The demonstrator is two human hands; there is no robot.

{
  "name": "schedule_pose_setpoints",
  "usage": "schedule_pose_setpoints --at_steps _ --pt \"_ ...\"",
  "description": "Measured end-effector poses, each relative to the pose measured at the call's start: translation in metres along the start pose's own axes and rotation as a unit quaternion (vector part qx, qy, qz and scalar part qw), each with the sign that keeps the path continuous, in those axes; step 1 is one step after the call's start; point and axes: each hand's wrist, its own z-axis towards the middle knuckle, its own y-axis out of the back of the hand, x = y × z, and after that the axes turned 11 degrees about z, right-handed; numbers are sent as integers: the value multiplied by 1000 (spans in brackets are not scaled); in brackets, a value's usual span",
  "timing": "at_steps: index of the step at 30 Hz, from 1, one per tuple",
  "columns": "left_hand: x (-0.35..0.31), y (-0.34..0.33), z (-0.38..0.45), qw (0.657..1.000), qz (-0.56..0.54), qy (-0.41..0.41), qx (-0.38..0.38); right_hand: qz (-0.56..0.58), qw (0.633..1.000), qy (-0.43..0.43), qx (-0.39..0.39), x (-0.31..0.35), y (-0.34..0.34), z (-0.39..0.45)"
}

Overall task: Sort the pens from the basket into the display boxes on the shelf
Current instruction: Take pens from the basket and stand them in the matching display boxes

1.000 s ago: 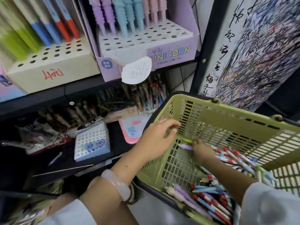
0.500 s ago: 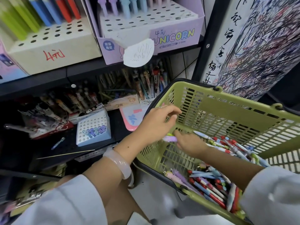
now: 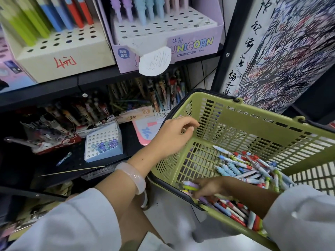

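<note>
A green plastic basket (image 3: 253, 127) sits tilted at the right, with several colourful pens (image 3: 250, 169) piled in its bottom. My left hand (image 3: 172, 136) grips the basket's left rim, fingers curled over the edge. Reaching down into the near corner of the basket, my right hand (image 3: 210, 186) pinches a small bunch of pens (image 3: 190, 185) with purple and yellow bodies. On the upper shelf stand a lilac UNICORN display box (image 3: 190, 46) with pastel pens and a cream display box (image 3: 63, 57) with green, blue and red pens.
The lower shelf (image 3: 59, 165) holds a small blue-and-white holed box (image 3: 103, 140), a loose pen (image 3: 63, 158), a pink card (image 3: 145, 131) and rows of packed pens behind. A scribbled test-paper panel (image 3: 282, 51) stands at the right behind a black post (image 3: 228, 51).
My right hand has drawn back from the basket's far left corner to its near corner, carrying the purple and yellow pens. The left hand stays on the rim.
</note>
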Motion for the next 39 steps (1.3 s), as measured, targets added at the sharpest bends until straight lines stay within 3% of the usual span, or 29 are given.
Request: schedule_pose_setpoints --at_steps 8,12,16,20,23,26,30,35,39 --pt "-1 0 0 1000 -25 5 -4 42 998 36 42 -2 1 -8" --pt "-3 3 -1 998 -56 22 -12 148 985 83 27 8 16 -29" --pt "-13 2 1 988 -126 88 -19 308 929 189 -78 38 45 -65" --pt "-31 2 3 954 -223 177 94 397 857 306 -119 81 55 -111" --pt "-51 5 8 924 -324 150 137 393 830 369 -146 110 49 -135" --pt "-68 16 16 891 -421 147 83 388 812 404 -164 133 42 -149" --pt "-80 42 21 918 -370 141 -11 233 807 469 -273 159 32 -163" --pt "-86 66 19 942 -324 57 -65 164 750 502 -397 190 23 -182" --pt "-94 85 16 939 -327 32 -103 120 706 508 -479 216 13 -194"
